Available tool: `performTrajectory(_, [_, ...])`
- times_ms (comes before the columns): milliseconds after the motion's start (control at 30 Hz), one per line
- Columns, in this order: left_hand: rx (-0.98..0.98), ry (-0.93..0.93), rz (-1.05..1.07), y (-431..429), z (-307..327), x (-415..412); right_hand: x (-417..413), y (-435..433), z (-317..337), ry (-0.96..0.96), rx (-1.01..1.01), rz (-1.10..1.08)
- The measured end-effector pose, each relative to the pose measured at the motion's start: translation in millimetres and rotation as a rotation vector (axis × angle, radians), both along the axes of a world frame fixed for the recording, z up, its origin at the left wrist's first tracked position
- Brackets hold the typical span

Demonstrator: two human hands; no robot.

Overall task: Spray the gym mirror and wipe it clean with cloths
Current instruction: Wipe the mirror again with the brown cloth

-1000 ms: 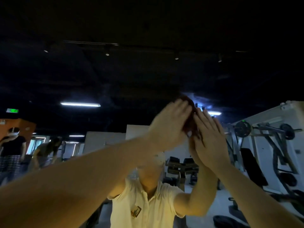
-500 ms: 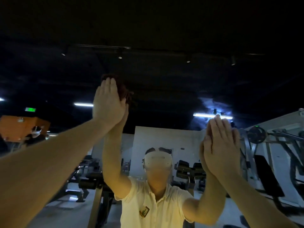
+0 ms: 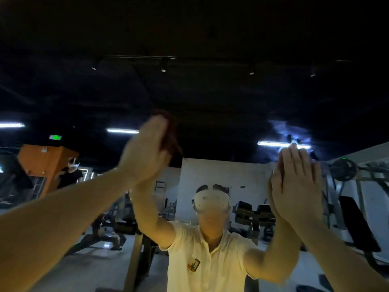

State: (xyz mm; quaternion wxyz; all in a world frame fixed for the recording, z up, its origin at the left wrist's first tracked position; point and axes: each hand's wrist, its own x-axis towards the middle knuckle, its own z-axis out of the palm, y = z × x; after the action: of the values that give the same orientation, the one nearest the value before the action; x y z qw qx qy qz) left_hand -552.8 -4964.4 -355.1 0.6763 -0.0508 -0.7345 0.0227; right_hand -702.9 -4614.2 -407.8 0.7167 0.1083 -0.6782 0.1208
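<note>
- While the left hand [image 3: 145,150] sits at 9 o'clock of the view, blurred, its straight fingers press a crumpled dark red cloth [image 3: 171,137] flat against the large gym wall mirror [image 3: 210,98].
- That cloth shows past the fingertips, at 1 o'clock of the hand, touching the glass.
- At 4 o'clock the right hand [image 3: 295,184] lies flat on the mirror, fingers straight and close together; whether a cloth sits under it cannot be told.
- A pale bluish hazy smear [image 3: 284,129] marks the glass at 12 o'clock of the right hand.
- Reflected at 6 o'clock is a pale yellow collared shirt [image 3: 210,260].
</note>
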Motion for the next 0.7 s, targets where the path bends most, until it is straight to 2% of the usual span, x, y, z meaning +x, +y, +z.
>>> performTrajectory(100, [0.348, 0.114, 0.101, -13.1, 8.3, -4.6, 0.4, -4.3, 0.7, -0.006, -0.024, -0.016])
performTrajectory(167, [0.442, 0.158, 0.043, 24.6, -0.9, -15.0, -0.2, -8.0, -0.8, -0.014, -0.026, -0.021])
performTrajectory(267, [0.243, 0.110, -0.070, 97.3, -43.1, -34.5, -0.1, -7.5, -1.3, -0.022, -0.022, 0.002])
performTrajectory(333, [0.024, -0.018, 0.004, 128.6, -71.6, -47.8, 0.3, -5.8, -1.4, -0.023, -0.013, 0.010])
performTrajectory(433, [-0.262, -0.174, 0.101, 115.6, -77.4, -51.3, 1.0, -4.1, -2.2, -0.019, -0.014, 0.021])
performTrajectory(500, [-0.414, -0.163, 0.183, 79.3, -61.4, -38.6, -0.3, -3.5, -2.9, -0.019, -0.009, 0.025])
performTrajectory(533, [-0.379, -0.149, 0.171, 58.7, -50.3, -28.7, -1.0, -3.3, -3.2, -0.020, -0.007, 0.024])
performTrajectory(633, [-0.060, -0.065, 0.098, 6.1, -21.8, -1.3, -3.7, -4.3, -4.2, -0.036, -0.004, 0.000])
performTrajectory(700, [0.112, -0.013, 0.125, 5.9, -20.3, -3.3, -4.5, -5.2, -5.4, -0.039, -0.011, -0.010])
